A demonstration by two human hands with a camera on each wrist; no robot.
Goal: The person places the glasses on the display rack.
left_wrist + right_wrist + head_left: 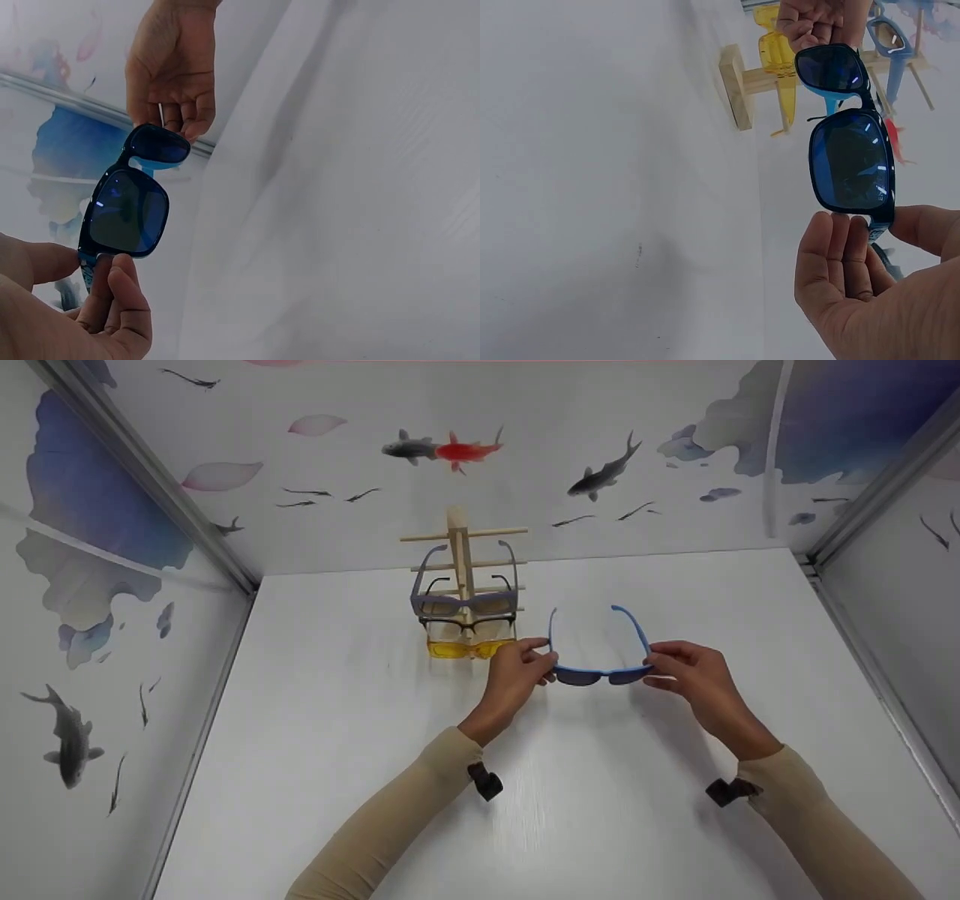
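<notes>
Blue sunglasses (604, 673) with dark lenses are held up between both hands, temples unfolded and pointing away from the person. My left hand (517, 671) pinches the frame at its left hinge, thumb on one side and fingers on the other. At the opposite hinge my right hand (690, 671) pinches the frame in the same way. Both wrist views show the dark lenses (129, 211) from the front, with the right lens (851, 159) close to the right fingertips. To the left stands a wooden glasses rack (459, 540), just beyond the left hand.
On the rack hang grey-purple sunglasses (465, 604), black-framed glasses (469, 626) and yellow glasses (450, 649), one above another. The rack's upper peg (499, 532) carries nothing. A white table (337, 735) lies below, enclosed by walls printed with fish.
</notes>
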